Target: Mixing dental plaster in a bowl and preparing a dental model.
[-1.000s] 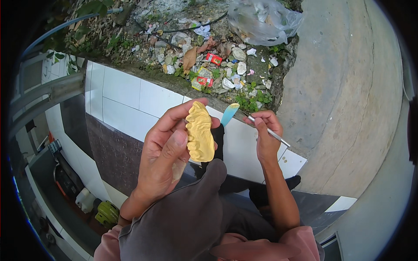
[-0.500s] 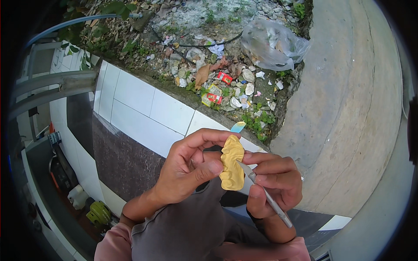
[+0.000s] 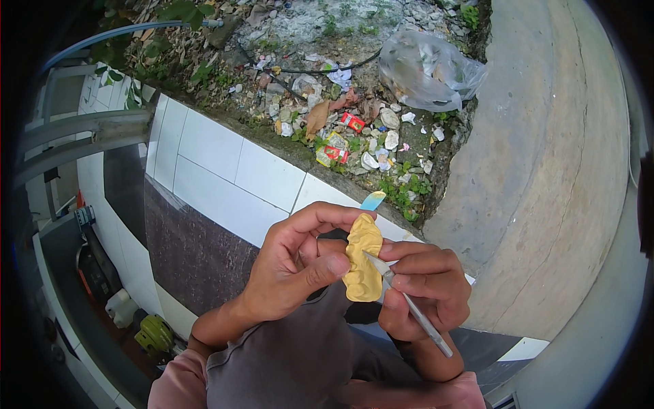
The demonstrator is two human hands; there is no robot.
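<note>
Between the thumb and fingers of my left hand (image 3: 300, 262) is a yellow lumpy carved piece (image 3: 364, 262), held upright by its left side. Its surface has wavy ridges and grooves, and its exact kind I cannot tell. My right hand (image 3: 429, 290) is closed in a pen grip round a slim silver craft knife (image 3: 424, 320). The pointed blade meets the middle of the yellow piece near its right side. Just above the piece, a small light-blue and yellow strip (image 3: 372, 200) sticks out past my left fingertips; what it joins is hidden.
White tiles (image 3: 211, 153) and a dark tile strip (image 3: 194, 232) lie left of my hands. Beyond is a rubble bed (image 3: 388, 140) with wrappers and a clear plastic bag (image 3: 429, 71). Cracked concrete (image 3: 538, 163) runs along the right. A green-yellow machine (image 3: 155, 335) stands at lower left.
The knife tip has shifted slightly left, further over the face of the yellow piece, and my right hand has moved a little with it. My left hand is nearly still.
</note>
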